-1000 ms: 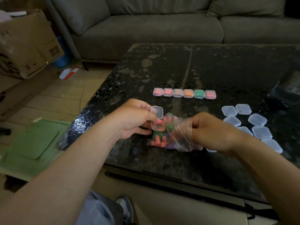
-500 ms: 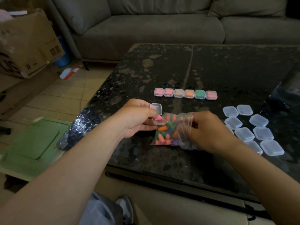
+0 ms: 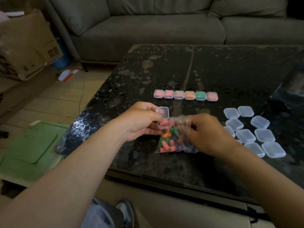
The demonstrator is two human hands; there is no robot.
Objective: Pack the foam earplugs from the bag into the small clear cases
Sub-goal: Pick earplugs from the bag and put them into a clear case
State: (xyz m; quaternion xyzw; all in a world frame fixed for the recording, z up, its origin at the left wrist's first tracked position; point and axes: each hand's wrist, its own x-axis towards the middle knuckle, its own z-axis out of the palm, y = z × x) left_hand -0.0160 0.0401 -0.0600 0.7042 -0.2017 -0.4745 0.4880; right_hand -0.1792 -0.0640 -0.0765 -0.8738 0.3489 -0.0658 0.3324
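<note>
My left hand (image 3: 141,120) grips a small clear case (image 3: 163,119) with its lid tipped up; a pink earplug lies in its base. Just right of it, my right hand (image 3: 209,132) holds the mouth of the clear plastic bag (image 3: 174,139), which rests on the dark table (image 3: 148,76) and holds several pink, orange, green and purple earplugs. A row of several filled, closed cases (image 3: 185,95) sits farther back. Several empty closed cases (image 3: 253,130) lie in a cluster to the right.
A grey sofa (image 3: 164,27) runs behind the table. A cardboard box (image 3: 24,45) stands at the far left, a green board (image 3: 28,145) lies on the floor to the left, and my shoe (image 3: 125,211) shows below the table's near edge.
Both hands and the bag drifted slightly; my right hand shifted along the bag's mouth while the left kept the open case at the bag's opening.
</note>
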